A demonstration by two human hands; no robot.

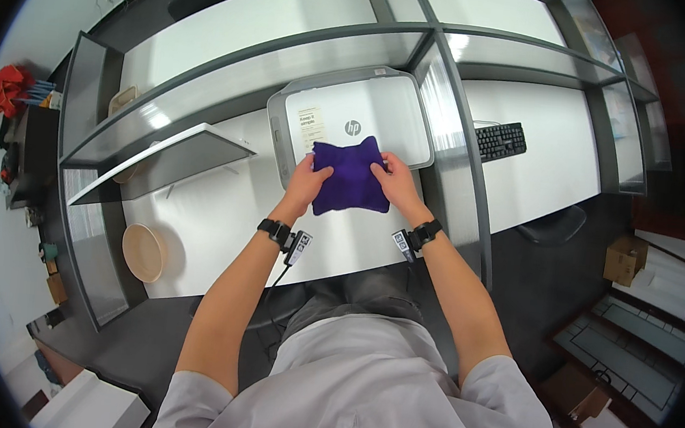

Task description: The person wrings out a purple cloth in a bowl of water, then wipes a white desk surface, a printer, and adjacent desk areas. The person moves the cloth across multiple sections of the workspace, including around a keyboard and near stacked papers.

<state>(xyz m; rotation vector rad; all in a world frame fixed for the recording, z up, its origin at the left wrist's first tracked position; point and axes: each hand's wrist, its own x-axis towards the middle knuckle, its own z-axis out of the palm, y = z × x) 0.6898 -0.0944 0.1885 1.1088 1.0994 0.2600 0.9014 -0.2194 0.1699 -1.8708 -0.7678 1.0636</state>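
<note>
A purple cloth (352, 178) is held up between my two hands, spread roughly into a square with wavy edges. My left hand (307, 181) pinches its left side, thumb on top. On the opposite side, my right hand (397, 182) grips near the upper right corner in the same way. Behind the cloth stands an HP printer (382, 104) with a white lid, grey rim and a paper sticker; the cloth hides part of its front. Whether the cloth touches the printer, I cannot tell.
The printer stands on a white desk (225, 222) bounded by grey-framed partitions (461, 181). To the left are a monitor (169, 165) and a beige waste bin (143, 253). Beyond the right partition lies a black keyboard (500, 141). A cable hangs from my left wrist device (297, 247).
</note>
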